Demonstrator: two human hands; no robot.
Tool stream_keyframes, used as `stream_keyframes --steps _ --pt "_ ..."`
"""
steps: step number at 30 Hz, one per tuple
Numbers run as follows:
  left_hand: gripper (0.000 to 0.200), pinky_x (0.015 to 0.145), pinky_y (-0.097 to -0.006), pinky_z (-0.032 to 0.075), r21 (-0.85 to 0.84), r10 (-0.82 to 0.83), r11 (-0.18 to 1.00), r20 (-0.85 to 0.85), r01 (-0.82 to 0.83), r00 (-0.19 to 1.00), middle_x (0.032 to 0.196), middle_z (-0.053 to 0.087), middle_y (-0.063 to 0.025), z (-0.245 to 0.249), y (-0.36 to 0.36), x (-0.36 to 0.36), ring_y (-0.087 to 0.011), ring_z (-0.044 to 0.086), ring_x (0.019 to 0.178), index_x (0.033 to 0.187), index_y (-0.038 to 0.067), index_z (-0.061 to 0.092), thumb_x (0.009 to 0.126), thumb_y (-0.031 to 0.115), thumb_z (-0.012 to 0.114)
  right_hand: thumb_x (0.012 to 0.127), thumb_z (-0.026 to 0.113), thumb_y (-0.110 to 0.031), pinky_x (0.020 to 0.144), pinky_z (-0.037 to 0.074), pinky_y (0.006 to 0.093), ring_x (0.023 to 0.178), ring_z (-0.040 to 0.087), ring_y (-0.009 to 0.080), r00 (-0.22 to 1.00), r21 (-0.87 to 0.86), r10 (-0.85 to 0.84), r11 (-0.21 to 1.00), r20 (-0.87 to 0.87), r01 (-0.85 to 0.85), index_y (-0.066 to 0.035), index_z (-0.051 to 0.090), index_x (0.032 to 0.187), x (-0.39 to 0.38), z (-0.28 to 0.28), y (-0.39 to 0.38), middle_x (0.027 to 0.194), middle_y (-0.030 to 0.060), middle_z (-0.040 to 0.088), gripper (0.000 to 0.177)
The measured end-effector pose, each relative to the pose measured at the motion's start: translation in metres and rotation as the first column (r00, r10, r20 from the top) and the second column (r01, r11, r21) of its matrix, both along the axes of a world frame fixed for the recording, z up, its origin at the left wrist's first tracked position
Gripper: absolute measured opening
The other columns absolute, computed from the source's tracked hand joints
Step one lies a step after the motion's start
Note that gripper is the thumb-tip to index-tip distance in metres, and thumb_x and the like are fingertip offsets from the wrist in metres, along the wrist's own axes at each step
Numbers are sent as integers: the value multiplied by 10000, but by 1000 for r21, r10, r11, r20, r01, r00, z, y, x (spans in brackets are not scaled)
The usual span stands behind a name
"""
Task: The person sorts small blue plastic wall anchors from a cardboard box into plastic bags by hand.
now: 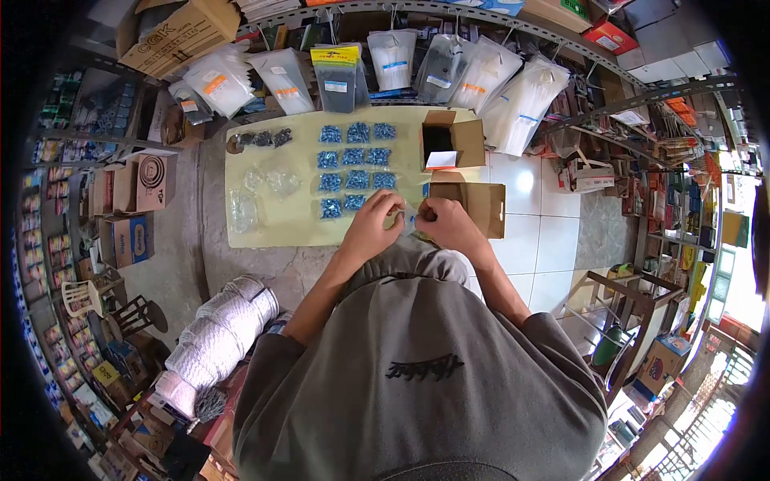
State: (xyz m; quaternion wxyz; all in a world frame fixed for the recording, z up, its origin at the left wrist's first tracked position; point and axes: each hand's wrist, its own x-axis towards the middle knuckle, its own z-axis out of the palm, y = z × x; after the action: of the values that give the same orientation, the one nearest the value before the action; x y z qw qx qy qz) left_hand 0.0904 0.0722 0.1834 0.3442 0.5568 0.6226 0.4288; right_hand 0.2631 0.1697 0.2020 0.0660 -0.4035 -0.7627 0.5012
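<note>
My left hand [373, 224] and my right hand [449, 223] are close together over the near edge of the pale yellow table [293, 228]. Between them is a small clear plastic bag [409, 220], its edges pinched in the fingers of both hands. A bit of blue shows at the bag, too small to name. Beyond my left hand, several clear bags of small blue pieces [355, 179] lie in rows. An open cardboard box [488, 210] stands just beyond my right hand; its inside is mostly in shadow.
A second open box [469, 144] with dark contents and a white card stands farther back. Clear plastic bags [243, 210] and small bags of dark pieces [261, 139] lie at the table's left. Cable tie packs [337, 84] hang behind. A rope roll [216, 333] stands lower left.
</note>
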Motion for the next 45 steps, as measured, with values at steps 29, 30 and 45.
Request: stream_keyframes --steps 29,30,45 --pt "141 535 -318 447 -103 249 962 -33 -251 968 694 567 -98 -5 -6 32 -196 551 567 854 11 543 833 31 681 940 518 -53 630 446 221 727 540 78 931 -765 -343 631 -124 130 66 663 1028 21 6 0 936 40 681 207" --pt "141 535 -318 447 -103 248 963 -32 -250 968 694 567 -98 -6 -6 32 -196 551 567 854 11 543 833 31 681 940 518 -53 630 446 221 727 540 78 931 -764 -343 631 -123 131 66 663 1028 20 6 -1 936 40 681 207" --pt "144 548 -314 447 -65 242 968 4 -241 970 715 573 -102 -9 -7 31 -194 558 585 865 9 554 848 53 690 898 596 -59 813 516 279 900 646 123 997 -206 -57 978 -59 43 95 640 1153 9 4 -8 968 126 722 301"
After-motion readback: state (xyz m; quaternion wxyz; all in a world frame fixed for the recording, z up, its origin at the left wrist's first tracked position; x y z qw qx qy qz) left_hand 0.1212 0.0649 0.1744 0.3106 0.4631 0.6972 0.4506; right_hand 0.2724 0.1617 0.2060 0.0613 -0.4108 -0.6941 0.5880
